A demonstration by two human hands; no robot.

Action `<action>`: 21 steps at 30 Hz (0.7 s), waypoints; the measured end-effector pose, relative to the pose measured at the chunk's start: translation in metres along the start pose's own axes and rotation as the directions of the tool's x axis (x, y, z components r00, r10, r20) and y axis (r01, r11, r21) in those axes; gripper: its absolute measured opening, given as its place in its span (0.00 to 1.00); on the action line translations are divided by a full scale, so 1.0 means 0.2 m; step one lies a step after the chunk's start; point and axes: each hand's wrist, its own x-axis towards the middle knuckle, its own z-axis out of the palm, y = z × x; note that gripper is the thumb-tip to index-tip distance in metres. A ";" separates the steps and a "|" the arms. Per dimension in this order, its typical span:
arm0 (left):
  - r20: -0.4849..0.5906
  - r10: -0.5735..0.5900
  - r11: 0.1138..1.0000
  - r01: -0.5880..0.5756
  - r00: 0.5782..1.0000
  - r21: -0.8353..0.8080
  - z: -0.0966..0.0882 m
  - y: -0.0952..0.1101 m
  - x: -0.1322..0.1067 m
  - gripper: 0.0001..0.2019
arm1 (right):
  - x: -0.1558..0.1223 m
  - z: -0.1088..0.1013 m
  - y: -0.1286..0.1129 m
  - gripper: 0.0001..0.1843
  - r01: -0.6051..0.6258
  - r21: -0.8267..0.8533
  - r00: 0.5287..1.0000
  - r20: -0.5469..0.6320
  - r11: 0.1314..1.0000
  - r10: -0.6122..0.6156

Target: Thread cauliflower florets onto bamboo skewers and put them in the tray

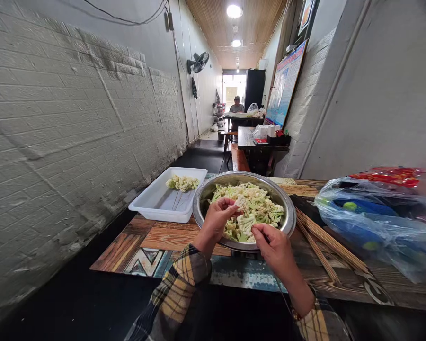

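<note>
My left hand [217, 219] is closed in a pinch around a pale cauliflower floret [240, 203], above a wide steel bowl [291, 215]. The bowl is heaped with cut cauliflower [259, 199], white with light green stems. At the bowl's near right edge, my right hand [274, 246] pinches a thin skewer [281, 285], mostly hidden behind the hand, with a short length showing beside the wrist. To the left of the bowl stands a white plastic tray [156, 201] in which skewered cauliflower [182, 183] lies at the far end, its sticks pointing toward me.
Loose bamboo skewers [332, 241] lie right of the bowl on the wood-patterned table [173, 237]. Beyond them is a clear plastic bag [376, 218] with blue and green contents, and red packaging [390, 176] behind. Further back are another table [246, 137] and a seated person [237, 106].
</note>
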 end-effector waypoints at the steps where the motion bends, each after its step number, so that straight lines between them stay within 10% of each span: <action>1: -0.022 -0.005 1.000 0.005 1.000 -0.031 0.00 0.00 0.00 0.17 | 0.00 0.00 0.00 0.15 0.018 0.002 1.000 0.005 1.000 -0.018; 21: -0.104 0.011 0.976 -0.034 0.994 -0.214 0.00 0.02 -0.01 0.18 | 0.01 0.01 -0.02 0.15 0.085 -0.055 0.996 0.042 0.995 -0.083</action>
